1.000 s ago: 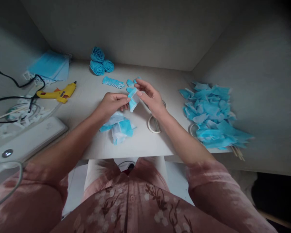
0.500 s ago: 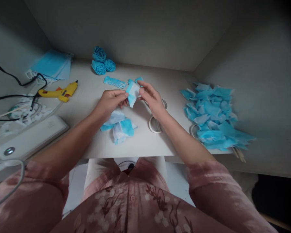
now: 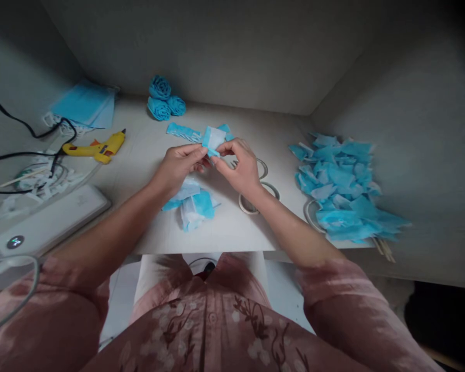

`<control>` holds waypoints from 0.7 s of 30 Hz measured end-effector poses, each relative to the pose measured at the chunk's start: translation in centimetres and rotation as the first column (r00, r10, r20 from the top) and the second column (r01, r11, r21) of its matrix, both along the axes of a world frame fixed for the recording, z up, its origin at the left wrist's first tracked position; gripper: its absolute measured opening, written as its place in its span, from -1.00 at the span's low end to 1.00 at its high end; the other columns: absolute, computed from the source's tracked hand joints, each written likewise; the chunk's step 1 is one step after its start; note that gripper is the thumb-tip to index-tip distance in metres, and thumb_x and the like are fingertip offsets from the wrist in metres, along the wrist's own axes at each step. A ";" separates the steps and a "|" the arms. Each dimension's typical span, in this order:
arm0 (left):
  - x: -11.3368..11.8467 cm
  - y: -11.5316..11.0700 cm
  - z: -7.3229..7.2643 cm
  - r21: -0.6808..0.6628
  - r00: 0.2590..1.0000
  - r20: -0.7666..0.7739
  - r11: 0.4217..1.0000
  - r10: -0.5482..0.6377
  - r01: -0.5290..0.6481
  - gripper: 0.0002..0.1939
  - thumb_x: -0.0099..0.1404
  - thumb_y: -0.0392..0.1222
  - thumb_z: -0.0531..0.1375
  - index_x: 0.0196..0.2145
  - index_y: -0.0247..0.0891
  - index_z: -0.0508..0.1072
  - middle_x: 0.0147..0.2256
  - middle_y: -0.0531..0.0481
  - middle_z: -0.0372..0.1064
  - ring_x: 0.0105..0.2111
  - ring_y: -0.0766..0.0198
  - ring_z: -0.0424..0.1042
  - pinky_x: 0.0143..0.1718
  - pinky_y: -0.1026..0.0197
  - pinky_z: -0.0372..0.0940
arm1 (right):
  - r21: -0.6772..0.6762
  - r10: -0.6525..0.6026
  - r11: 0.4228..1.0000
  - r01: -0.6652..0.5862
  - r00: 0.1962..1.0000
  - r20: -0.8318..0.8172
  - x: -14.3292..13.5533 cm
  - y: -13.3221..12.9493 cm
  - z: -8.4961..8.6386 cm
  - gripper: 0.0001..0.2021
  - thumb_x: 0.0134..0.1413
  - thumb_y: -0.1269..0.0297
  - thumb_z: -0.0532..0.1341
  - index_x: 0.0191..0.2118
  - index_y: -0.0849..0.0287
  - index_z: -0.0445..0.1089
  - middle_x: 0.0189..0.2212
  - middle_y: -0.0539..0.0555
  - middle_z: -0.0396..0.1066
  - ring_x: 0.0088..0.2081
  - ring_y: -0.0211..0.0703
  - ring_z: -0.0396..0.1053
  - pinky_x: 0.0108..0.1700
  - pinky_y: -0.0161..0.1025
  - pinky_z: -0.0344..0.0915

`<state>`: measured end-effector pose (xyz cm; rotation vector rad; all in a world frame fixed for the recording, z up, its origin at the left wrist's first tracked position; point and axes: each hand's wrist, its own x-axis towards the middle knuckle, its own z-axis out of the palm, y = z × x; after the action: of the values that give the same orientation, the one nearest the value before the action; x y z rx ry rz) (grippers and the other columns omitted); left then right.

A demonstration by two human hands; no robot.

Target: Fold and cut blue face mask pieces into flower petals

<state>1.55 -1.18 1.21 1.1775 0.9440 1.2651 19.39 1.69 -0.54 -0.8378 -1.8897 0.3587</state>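
Observation:
A small blue-and-white piece of face-mask fabric (image 3: 216, 137) is pinched between both hands above the table. My left hand (image 3: 183, 164) grips its lower left corner between thumb and fingers. At its lower right edge, my right hand (image 3: 241, 164) closes thumb and index finger on a folded blue part. Just behind lie a pleated blue strip (image 3: 183, 132) and another blue piece (image 3: 225, 129), partly covered. Below my left hand sit several loose cut pieces (image 3: 197, 209). Scissors (image 3: 248, 204) with pale handles lie under my right wrist, their blades hidden.
Three blue fabric roses (image 3: 160, 108) stand at the back. On the left are stacked face masks (image 3: 83, 106), a yellow glue gun (image 3: 110, 147), black cables, white scraps (image 3: 42, 181) and a white power bank (image 3: 56, 219). A heap of blue pieces (image 3: 339, 175) covers the right, with thin sticks (image 3: 383, 249).
My right hand has moved from the piece's upper right edge down to its lower edge, closing its fingers there. The lower edge now looks folded. My left hand keeps its grip.

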 end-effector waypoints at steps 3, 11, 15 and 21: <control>0.2 -0.1 0.3 -0.030 1.000 0.003 0.999 -0.018 0.018 -0.81 0.24 -0.11 0.34 -0.41 -0.31 0.56 -0.42 -0.02 0.49 -0.38 0.33 0.47 -0.35 0.31 0.32 | 0.025 0.009 1.000 -0.010 1.000 0.026 0.2 0.1 0.1 -0.83 0.31 0.12 0.21 -0.30 0.05 0.36 -0.33 0.02 0.47 -0.22 -0.10 0.37 0.00 -0.06 0.28; 0.3 -0.2 1.0 -0.106 1.000 0.012 0.994 0.016 -0.015 -0.68 0.21 0.01 0.38 -0.44 -0.31 0.47 -0.45 -0.05 0.48 -0.37 0.27 0.52 -0.29 0.24 0.36 | 0.213 -0.054 0.977 0.006 0.974 0.219 0.8 0.5 0.0 -0.77 0.39 0.12 0.12 -0.24 0.05 0.46 -0.28 0.10 0.48 -0.17 -0.01 0.35 -0.04 0.00 0.24; 0.1 0.0 0.7 -0.122 0.998 0.039 0.992 0.039 -0.034 -0.70 0.18 -0.02 0.38 -0.43 -0.30 0.45 -0.46 -0.01 0.45 -0.36 0.26 0.52 -0.24 0.21 0.39 | 0.266 -0.070 0.964 -0.002 0.964 0.258 0.8 0.2 -0.2 -0.77 0.40 0.15 0.10 -0.12 0.05 0.49 -0.19 0.13 0.49 -0.08 0.03 0.37 0.01 0.05 0.30; -0.1 0.2 -0.1 -0.098 0.989 0.149 0.995 0.025 -0.011 -0.72 0.17 -0.04 0.40 -0.36 -0.31 0.49 -0.41 -0.02 0.47 -0.35 0.26 0.51 -0.20 0.18 0.43 | 0.202 -0.005 0.978 -0.048 0.966 0.257 0.7 0.1 0.1 -0.73 0.32 0.11 0.20 0.08 -0.06 0.45 0.17 0.11 0.39 0.30 0.18 0.22 0.36 0.29 0.15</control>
<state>1.48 -0.93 1.11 0.9864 0.8959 1.2891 20.13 1.80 -0.46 -0.7507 -2.1346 0.0642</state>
